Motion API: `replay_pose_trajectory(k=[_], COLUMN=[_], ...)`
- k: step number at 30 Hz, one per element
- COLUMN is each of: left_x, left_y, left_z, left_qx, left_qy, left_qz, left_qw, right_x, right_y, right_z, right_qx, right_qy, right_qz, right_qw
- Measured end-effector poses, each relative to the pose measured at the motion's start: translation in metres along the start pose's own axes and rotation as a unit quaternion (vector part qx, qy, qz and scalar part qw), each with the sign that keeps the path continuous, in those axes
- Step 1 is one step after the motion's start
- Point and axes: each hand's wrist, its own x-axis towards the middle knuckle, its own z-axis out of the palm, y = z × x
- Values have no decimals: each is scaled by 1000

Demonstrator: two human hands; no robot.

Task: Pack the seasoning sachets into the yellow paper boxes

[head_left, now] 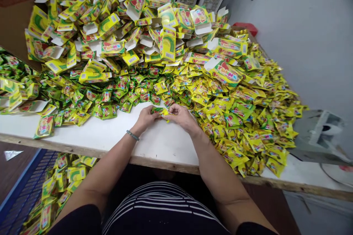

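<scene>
My left hand (145,118), with a beaded bracelet at the wrist, pinches small candy packets (160,110), green and yellow, over the white tabletop. Opposite it, my right hand (182,116) has its fingers closed on the yellow end of the same bunch. How many packets are between the fingers is hidden. Just beyond my hands lies a heap of green packets (121,84). Yellow packets (237,117) are piled beside my right forearm, with a few green ones among them.
Open-ended yellow and green boxes (168,44) are heaped at the back, against a large brown carton (16,14). One box (44,126) rests near the table's left front edge. Below it, a blue crate (20,180) holds more boxes. A grey device (322,136) stands at right.
</scene>
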Motion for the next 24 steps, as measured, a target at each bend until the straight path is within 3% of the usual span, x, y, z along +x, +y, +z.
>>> replay_pose_trajectory(k=[4, 6, 9, 13, 19, 24], left_x=[-7, -9, -10, -9, -7, -7], left_y=[4, 3, 1, -1, -1, 2], left_z=[6, 6, 3, 0, 2, 8], left_qx=[-128, -120, -97, -69, -74, -108], left_qy=[-76, -76, -53, -35, -3, 47], left_qz=[-33, -17, 9, 32, 5, -37], left_qw=[988, 990, 994, 996, 997, 992], right_x=[2, 0, -4, -6, 1, 5], right_y=[5, 3, -2, -4, 7, 11], right_z=[5, 6, 7, 6, 6, 18], right_qx=[11, -4, -12, 56, -74, 20], right_qy=[25, 30, -20, -61, 70, 123], right_qz=[24, 35, 42, 54, -8, -26], right_qw=[999, 999, 999, 995, 995, 992])
